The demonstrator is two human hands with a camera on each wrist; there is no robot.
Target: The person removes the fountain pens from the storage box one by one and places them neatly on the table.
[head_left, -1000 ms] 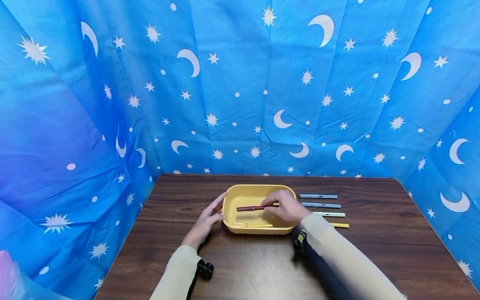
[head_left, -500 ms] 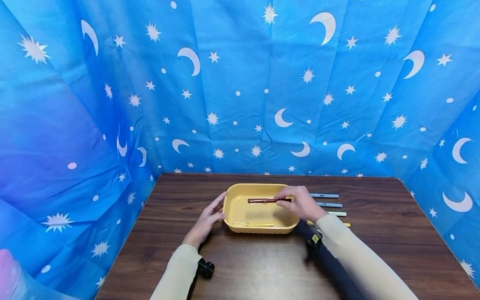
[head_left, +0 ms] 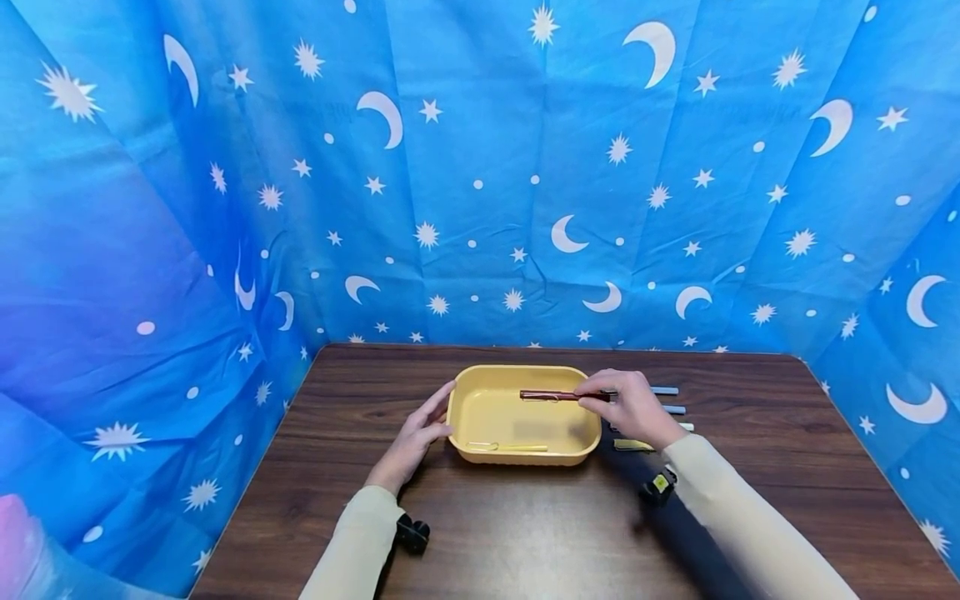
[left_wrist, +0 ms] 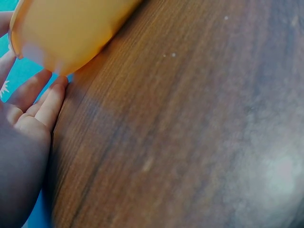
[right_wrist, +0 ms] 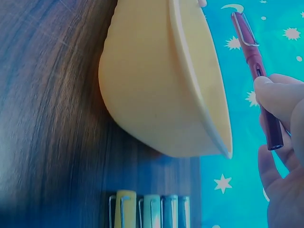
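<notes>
A dark red pen [head_left: 546, 396] with a wire clip is pinched between the thumb and fingers of my right hand [head_left: 630, 408]. It lies level above the right half of a yellow plastic box [head_left: 483, 404], clip end to the left. In the right wrist view the pen [right_wrist: 246, 38] is raised beyond the box's rim. My left hand [head_left: 411, 442] touches the box's left end with fairly straight fingers; its fingertips [left_wrist: 59, 83] are against the outer wall in the left wrist view. Inside the box, along the near side, is a yellow pen [head_left: 517, 448].
Right of the box several pens lie in a row on the wooden table [head_left: 525, 525]: two blue-grey ones, a pale green pen [right_wrist: 152, 209] and a yellow pen [head_left: 633, 445]. My right hand partly covers them in the head view. A blue star-patterned cloth [head_left: 480, 208] hangs behind.
My right hand has lifted the dark red pen from low in the box and carried it right and up, toward the box's right rim. My left hand has stayed at the box.
</notes>
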